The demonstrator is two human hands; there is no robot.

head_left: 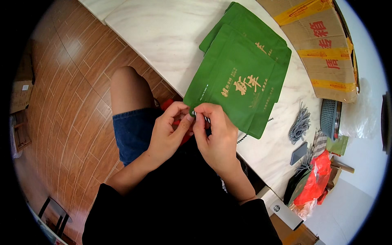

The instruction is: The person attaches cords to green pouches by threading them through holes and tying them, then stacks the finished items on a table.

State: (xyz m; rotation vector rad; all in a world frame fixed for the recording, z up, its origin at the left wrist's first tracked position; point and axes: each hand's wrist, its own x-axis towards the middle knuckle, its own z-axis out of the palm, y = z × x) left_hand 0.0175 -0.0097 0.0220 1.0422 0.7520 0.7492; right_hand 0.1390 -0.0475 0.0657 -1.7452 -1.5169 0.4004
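A flat green bag (253,65) with gold print lies on the white marbled table (151,28), its near corner reaching past the edge toward me. My left hand (168,131) pinches that corner between thumb and forefinger. Right beside it, the thumb and forefinger of my right hand (215,132) are closed on a black-and-white twisted cord (196,114) at the bag's edge. The fingertips of both hands nearly meet there, and they hide where cord and bag join. More green bags (232,16) lie underneath, fanned out at the far side.
A bundle of similar cords (300,124) lies on the right of the table, by a dark phone-like slab (299,153). Behind stand a taped cardboard box (326,49) and a grey basket (328,116). A red plastic bag (312,179) and a white box (286,213) are nearer.
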